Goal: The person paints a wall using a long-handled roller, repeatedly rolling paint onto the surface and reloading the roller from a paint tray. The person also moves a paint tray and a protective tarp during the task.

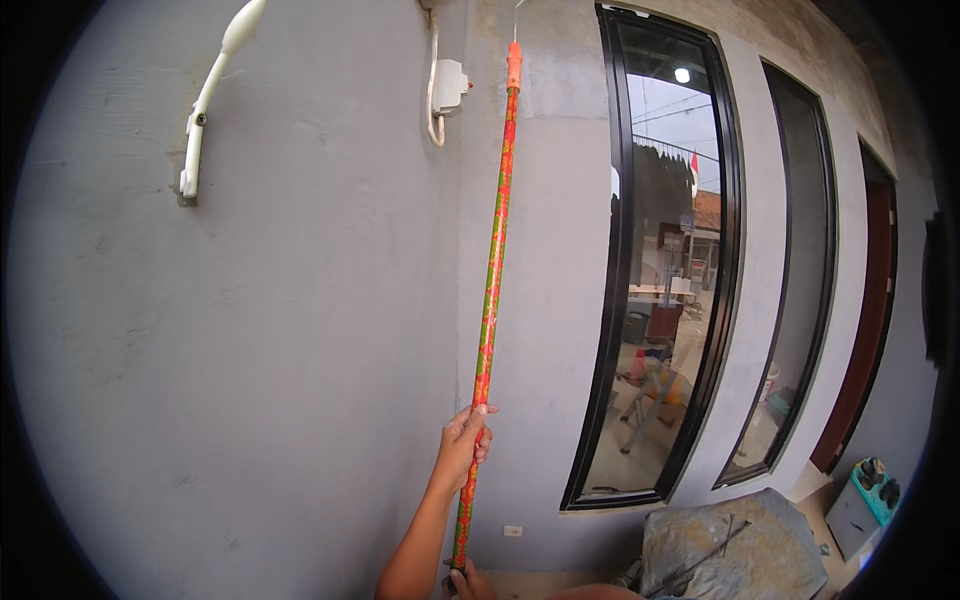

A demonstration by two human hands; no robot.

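A long pole with a red and green pattern [491,289] rises almost upright in front of the grey wall corner. At its top sits an orange plastic handle [514,67], from which a thin bent metal rod [516,26] runs up to the picture's top edge; what it carries is out of view. My left hand [469,441] is wrapped around the lower part of the pole, thumb pointing up along it. Below it, at the pole's bottom end, my right hand [466,583] grips the pole, partly cut off by the picture's lower edge.
A white pipe [193,154] and a white electrical box [449,88] with a cable are on the walls. Black-framed windows [600,330] stand to the right. Low down are a wall socket [512,531], a covered heap [739,547] and a box holding shoes [851,517].
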